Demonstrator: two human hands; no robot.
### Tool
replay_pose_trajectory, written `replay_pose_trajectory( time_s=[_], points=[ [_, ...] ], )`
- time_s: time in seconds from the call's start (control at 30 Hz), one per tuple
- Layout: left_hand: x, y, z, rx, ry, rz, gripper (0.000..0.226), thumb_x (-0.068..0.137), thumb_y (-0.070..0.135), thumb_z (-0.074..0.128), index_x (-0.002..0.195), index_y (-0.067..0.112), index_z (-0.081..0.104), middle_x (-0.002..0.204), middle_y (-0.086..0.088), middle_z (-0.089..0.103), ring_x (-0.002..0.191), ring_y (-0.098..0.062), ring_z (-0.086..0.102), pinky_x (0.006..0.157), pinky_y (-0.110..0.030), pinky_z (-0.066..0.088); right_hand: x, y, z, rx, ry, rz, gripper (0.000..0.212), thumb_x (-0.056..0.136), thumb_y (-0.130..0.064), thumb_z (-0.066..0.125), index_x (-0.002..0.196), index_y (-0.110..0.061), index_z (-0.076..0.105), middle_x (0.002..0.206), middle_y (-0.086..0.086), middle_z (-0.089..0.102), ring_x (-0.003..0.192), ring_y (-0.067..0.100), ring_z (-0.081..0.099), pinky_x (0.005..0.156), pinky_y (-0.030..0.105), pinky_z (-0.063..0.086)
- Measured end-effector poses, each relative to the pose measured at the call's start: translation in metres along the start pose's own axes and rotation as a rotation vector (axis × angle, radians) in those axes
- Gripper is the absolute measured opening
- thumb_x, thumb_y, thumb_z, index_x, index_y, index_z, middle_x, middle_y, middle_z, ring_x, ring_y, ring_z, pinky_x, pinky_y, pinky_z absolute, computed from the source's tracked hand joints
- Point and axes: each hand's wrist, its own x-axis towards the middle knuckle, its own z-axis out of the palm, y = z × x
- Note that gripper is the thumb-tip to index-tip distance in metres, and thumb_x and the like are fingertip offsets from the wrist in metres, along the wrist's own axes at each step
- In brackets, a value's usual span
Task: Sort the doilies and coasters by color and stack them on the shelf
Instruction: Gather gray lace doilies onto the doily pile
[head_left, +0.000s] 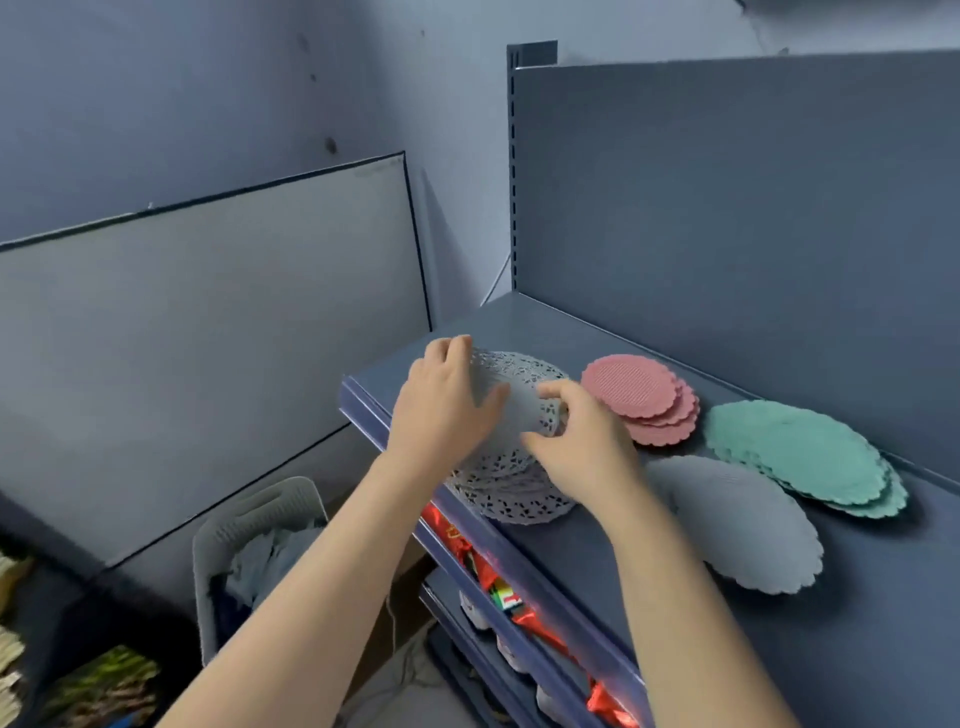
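White lace paper doilies (511, 488), stacked at the blue metal shelf's (597, 540) front edge; left hand (441, 410) and right hand (576, 441) pinch the top sheet. Square edges before releasing.

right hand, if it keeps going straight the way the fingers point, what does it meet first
The right hand points up and left across the white lace doily stack, toward the left hand. It would probably meet the left hand's thumb first, since both hands already rest on that stack, though depth is hard to judge.
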Motion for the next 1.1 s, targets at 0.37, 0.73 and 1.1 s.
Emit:
replay_pose_trajectory(
  time_s=[0.37,0.73,1.1],
  points=[
    [0.051,-0.051,0.054,0.148,-0.275,0.329,0.088,0.076,0.059,-0.014,0.15,0.024,0.021,0.156,-0.008,0.024,0.143,-0.026,0.02,0.113,-0.042,0.017,0.023,-0.008,0.021,-0.31,-0.024,0.245,0.069,0.07,-0.031,0.081,0.13,-0.037,0.048,0.13,-0.014,0.048,0.119,0.007,0.046,0.098,0.025,0.038],
    [0.063,-0.042,0.039,0.355,-0.331,0.535,0.059,0.099,0.043,0.012,0.147,0.009,0.02,0.154,-0.02,0.022,0.14,-0.036,0.023,0.113,-0.05,0.018,-0.028,-0.029,0.05,-0.3,0.252,0.309,0.058,0.09,-0.035,0.058,0.142,-0.036,0.034,0.148,-0.022,0.026,0.134,-0.001,0.029,0.112,0.024,0.026],
    [-0.061,0.069,-0.026,0.031,-0.172,1.04,0.075,0.083,0.065,0.032,0.108,0.004,0.065,0.112,-0.019,0.066,0.1,-0.038,0.063,0.08,-0.045,0.05,-0.242,-0.007,-0.01,-0.337,0.673,0.597,0.048,0.091,-0.043,0.054,0.136,-0.04,0.04,0.133,-0.032,0.034,0.122,-0.009,0.035,0.105,0.018,0.032]
  ],
)
